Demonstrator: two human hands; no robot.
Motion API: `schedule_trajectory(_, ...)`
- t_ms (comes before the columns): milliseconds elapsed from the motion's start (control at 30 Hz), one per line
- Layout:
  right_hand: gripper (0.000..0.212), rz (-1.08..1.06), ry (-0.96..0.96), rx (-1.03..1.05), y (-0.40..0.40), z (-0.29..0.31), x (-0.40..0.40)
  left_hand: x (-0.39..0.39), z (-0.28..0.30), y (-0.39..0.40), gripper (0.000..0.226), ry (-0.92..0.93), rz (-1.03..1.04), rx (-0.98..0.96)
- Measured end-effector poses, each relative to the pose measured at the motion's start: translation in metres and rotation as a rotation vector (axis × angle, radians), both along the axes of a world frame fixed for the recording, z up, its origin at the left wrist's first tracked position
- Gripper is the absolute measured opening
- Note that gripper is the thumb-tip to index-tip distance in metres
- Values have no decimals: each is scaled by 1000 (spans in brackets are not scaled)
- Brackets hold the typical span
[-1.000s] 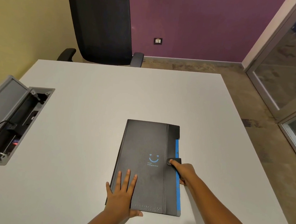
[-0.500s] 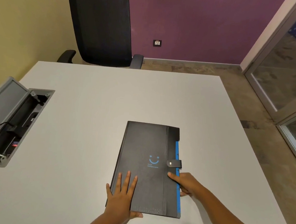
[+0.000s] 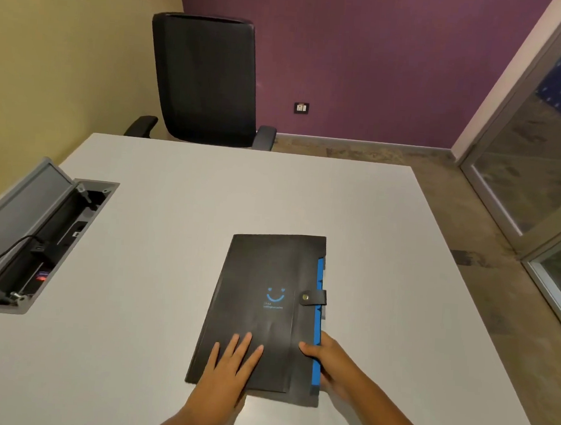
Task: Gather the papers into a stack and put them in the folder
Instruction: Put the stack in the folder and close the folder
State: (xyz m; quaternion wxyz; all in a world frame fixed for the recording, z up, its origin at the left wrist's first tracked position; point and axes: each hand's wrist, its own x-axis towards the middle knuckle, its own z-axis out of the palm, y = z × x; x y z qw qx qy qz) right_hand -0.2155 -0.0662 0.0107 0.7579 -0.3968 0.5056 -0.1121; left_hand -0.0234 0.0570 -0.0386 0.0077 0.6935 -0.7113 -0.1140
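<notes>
A black folder (image 3: 261, 277) with a blue smiley print lies closed on the white table (image 3: 173, 205), its snap strap (image 3: 313, 297) fastened over the blue right edge. My left hand (image 3: 228, 364) rests flat, fingers spread, on the folder's near left part. My right hand (image 3: 331, 362) grips the folder's near right edge, thumb on top of the cover and fingers under it. No loose papers show anywhere.
An open grey cable box (image 3: 35, 238) with a black cord is set into the table at the left. A black office chair (image 3: 205, 81) stands behind the far edge. A glass door (image 3: 537, 170) is at the right.
My right hand left the snap button and slid down the folder's right edge toward me, then took hold of that edge. The left hand stayed flat on the cover.
</notes>
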Motion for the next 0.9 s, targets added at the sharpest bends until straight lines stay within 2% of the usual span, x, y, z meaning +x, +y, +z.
schedule_trajectory(67,33,59,8,-32,0,10,15,1,11,-1,153,10,18,-59)
schedule_trajectory(167,40,153,61,-78,2,23,38,13,16,4,156,-49,-8,-99)
schedule_trajectory(233,41,205,73,-117,5,28,52,27,19,9,143,-121,-12,-117)
schedule_trajectory(300,37,257,56,-134,10,35,64,43,22,14,119,-157,35,-149)
schedule_trajectory(433,32,286,-4,-22,18,36,71,87,26,23,112,-226,282,-36)
schedule_trajectory(533,42,257,26,52,18,31,62,121,27,33,98,-246,399,101)
schedule_trajectory(667,43,173,52,146,17,23,35,159,32,40,77,-173,540,186)
schedule_trajectory(767,40,59,14,229,13,18,16,175,35,40,64,-120,810,302)
schedule_trajectory(833,41,-40,21,233,10,10,10,177,42,39,69,-103,960,344)
schedule_trajectory(900,38,-75,115,102,8,-3,9,165,43,35,84,-183,862,334)
